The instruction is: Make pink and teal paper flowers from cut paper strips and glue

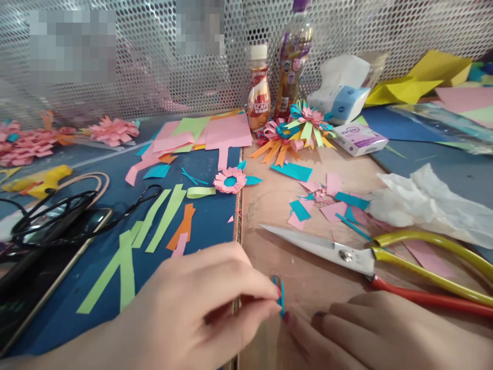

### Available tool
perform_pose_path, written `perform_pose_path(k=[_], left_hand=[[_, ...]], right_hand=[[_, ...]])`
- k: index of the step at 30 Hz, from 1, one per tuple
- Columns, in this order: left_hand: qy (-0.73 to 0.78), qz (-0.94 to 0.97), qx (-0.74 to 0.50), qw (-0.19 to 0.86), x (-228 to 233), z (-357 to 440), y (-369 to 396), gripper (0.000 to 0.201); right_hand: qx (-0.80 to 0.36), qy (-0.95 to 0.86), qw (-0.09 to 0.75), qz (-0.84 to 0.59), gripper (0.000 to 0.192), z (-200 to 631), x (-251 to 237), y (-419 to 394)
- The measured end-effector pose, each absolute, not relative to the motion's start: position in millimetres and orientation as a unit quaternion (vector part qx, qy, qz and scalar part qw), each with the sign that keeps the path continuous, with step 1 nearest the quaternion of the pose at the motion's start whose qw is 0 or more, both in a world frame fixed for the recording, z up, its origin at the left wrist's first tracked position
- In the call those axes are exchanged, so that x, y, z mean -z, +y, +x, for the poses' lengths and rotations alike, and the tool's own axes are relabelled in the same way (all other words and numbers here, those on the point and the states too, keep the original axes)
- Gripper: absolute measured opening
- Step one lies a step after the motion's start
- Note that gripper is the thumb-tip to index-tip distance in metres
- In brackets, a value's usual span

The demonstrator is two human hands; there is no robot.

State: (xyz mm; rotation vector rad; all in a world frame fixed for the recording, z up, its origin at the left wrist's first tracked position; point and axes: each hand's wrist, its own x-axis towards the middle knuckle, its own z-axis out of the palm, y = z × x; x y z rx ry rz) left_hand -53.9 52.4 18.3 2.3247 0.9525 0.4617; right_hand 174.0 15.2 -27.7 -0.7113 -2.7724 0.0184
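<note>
The left hand [200, 303] pinches a small teal strip [281, 297] between fingertips, just below the scissors [370, 262] on the desk [308, 277]. The right hand [385, 334], fingers curled, touches the strip's lower end. A paper flower [230, 180] lies well above the scissors.

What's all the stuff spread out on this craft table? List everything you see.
blue paper strip: 1, blue, pinched at the near edge
scissors: 1, yellow and red handles, shut, right of centre
paper flowers: 2, many-coloured, by the bottles
small flower: 1, pink with blue centre, mat edge
green strips: several, green, on the blue mat
paper scraps: many, pink and blue, on the wood
bottles: 2, brown, at the mesh wall
tissue pack: 1, white-blue, back right
phone: 1, black, far left
left hand: pinches the strip
right hand: fingertips at the strip
</note>
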Motion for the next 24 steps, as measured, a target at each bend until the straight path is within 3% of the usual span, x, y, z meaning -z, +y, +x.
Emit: perform_pose_path(k=[8,18,24], left_hand=[[0.286,0.941,-0.088,0.158,-14,-63,54,0.015],[0.318,0.913,-0.13,0.22,-23,-58,53,0.015],[0.316,0.91,-0.086,0.253,-23,-58,46,0.017]], right_hand=[[-0.01,-0.959,0.136,-0.247,0.026,172,31,14],[0.044,-0.945,0.194,-0.26,0.027,169,29,9],[0.009,-0.946,0.185,-0.268,0.026,170,29,9]])
